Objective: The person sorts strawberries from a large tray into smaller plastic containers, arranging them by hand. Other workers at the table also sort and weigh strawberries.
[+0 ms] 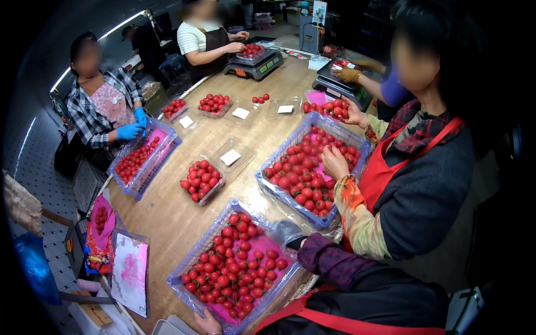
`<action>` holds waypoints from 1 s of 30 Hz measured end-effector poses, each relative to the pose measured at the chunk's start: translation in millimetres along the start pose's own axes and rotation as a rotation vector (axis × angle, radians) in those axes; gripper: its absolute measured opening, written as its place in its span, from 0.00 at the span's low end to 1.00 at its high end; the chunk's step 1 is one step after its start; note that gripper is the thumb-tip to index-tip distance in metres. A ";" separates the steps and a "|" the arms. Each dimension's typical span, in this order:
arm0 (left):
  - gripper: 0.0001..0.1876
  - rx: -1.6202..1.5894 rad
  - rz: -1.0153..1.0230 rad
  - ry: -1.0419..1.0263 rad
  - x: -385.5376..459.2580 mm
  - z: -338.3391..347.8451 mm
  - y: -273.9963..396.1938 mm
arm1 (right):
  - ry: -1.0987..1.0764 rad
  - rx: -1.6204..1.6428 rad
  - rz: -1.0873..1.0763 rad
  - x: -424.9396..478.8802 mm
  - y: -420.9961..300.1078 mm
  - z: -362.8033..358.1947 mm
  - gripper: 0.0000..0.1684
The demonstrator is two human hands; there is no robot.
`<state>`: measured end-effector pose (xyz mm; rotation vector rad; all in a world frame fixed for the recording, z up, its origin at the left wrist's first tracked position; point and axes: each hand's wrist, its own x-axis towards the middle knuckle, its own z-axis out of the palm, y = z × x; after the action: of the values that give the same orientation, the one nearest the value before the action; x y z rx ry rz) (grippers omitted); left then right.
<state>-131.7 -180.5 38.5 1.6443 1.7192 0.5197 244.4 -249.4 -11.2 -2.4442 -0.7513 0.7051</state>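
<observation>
Cherry tomatoes (226,268) lie on pink sheeting inside a blue plastic crate (178,289) lined with clear film, directly before me. My left hand (208,323), bare and partly cut off by the bottom edge, grips the crate's near left rim. At the crate's upper right side is my right hand (287,234), in a blurred translucent covering; its fingers and any grip are unclear. Beyond the crate, a clear punnet of tomatoes (202,182) stands beside an open lid with a white label (230,157).
A co-worker's hands (335,163) handle tomatoes over another crate (272,188) at right. A blue-gloved person (130,130) works at a left crate (140,192). Scales (257,67) and punnets (214,104) stand farther back; a stained white board (130,272) leans at lower left.
</observation>
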 end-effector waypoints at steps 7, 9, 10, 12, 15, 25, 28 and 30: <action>0.23 -0.016 0.035 -0.006 7.9 4.9 -20.4 | -0.033 0.027 -0.053 -3.6 0.0 -6.4 0.26; 0.22 -0.022 0.048 -0.008 12.3 5.3 -35.4 | -0.009 0.030 -0.065 0.5 4.1 1.1 0.26; 0.22 -0.042 0.067 -0.011 15.6 5.7 -45.0 | 0.004 0.031 -0.073 3.6 4.5 4.7 0.26; 0.22 -0.048 0.091 0.005 16.4 8.6 -48.7 | 0.027 0.070 -0.137 -1.0 4.8 4.8 0.25; 0.22 -0.039 0.083 0.024 7.2 5.3 -23.8 | 0.018 0.083 -0.200 0.9 9.2 4.9 0.25; 0.23 -0.093 0.024 -0.002 12.1 5.5 -29.4 | 0.058 0.011 -0.096 1.9 3.4 9.8 0.29; 0.23 -0.066 0.056 0.011 7.2 4.2 -21.1 | 0.037 0.008 -0.090 1.6 5.1 6.8 0.29; 0.22 -0.045 0.071 0.018 3.2 1.3 -9.0 | 0.030 0.007 -0.089 2.2 5.3 8.7 0.28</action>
<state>-137.0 -178.6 30.6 1.6784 1.6552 0.6042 242.8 -249.4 -21.5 -2.3939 -0.8385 0.6349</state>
